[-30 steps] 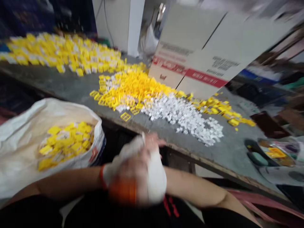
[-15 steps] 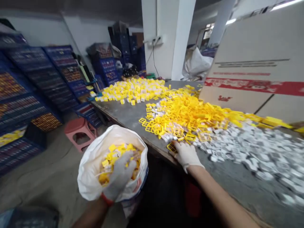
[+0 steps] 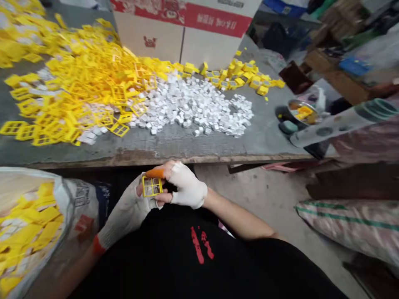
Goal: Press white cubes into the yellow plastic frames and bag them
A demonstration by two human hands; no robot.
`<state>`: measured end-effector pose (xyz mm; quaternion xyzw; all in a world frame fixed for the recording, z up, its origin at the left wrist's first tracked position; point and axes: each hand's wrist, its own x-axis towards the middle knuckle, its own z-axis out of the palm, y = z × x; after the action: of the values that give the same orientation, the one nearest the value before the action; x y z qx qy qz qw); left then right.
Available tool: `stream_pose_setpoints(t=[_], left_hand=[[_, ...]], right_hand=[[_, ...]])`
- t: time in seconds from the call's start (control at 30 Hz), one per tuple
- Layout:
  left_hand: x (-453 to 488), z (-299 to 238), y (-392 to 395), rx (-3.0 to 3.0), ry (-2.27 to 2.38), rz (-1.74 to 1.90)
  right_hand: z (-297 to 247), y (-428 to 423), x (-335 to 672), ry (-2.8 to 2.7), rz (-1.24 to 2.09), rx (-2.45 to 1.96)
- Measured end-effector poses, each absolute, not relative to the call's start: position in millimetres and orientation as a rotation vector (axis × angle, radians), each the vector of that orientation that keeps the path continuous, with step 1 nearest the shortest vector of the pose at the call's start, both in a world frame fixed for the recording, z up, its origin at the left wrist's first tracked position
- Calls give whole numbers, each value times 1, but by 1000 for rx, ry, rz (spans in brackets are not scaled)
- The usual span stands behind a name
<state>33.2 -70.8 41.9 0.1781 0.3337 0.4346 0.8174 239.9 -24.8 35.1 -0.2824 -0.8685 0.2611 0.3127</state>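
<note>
A small yellow plastic window frame (image 3: pixel 152 186) with four panes is held between both hands, in front of my body and just below the table edge. My left hand (image 3: pixel 131 203), in a white glove, grips its left and lower side. My right hand (image 3: pixel 185 185), in a white glove with an orange cover on one finger, pinches its right side. Yellow frames (image 3: pixel 90 70) lie heaped on the table beyond the hands. Beside them spreads a pile of small white pieces (image 3: pixel 196 104).
A white sack (image 3: pixel 73 207) of yellow and white pieces stands at the lower left. Behind the piles rises a large carton (image 3: pixel 212 45). Yellow blocks (image 3: pixel 243 74), a bowl (image 3: pixel 304 112) and a long pale tube (image 3: pixel 336 126) are to the right. The table edge (image 3: pixel 140 160) runs across.
The view has swung right and down. My left hand has left the sack, my right hand has come off the table, and both now hold a yellow window frame together.
</note>
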Motion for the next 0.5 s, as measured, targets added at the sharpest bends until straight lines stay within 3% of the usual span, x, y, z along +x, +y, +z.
stream_pose_setpoints(t=[0.07, 0.27, 0.4, 0.5], left_hand=[[42, 50, -65, 406, 765, 878], [54, 65, -46, 372, 1021, 1009], [58, 63, -38, 345, 1094, 972], [58, 58, -38, 384, 1092, 955]], right_hand=[[33, -24, 276, -2255, 653, -854], [35, 34, 366, -1977, 130, -1962], [42, 70, 361, -2328, -46, -1989], [49, 79, 346, -2490, 1, -1924]])
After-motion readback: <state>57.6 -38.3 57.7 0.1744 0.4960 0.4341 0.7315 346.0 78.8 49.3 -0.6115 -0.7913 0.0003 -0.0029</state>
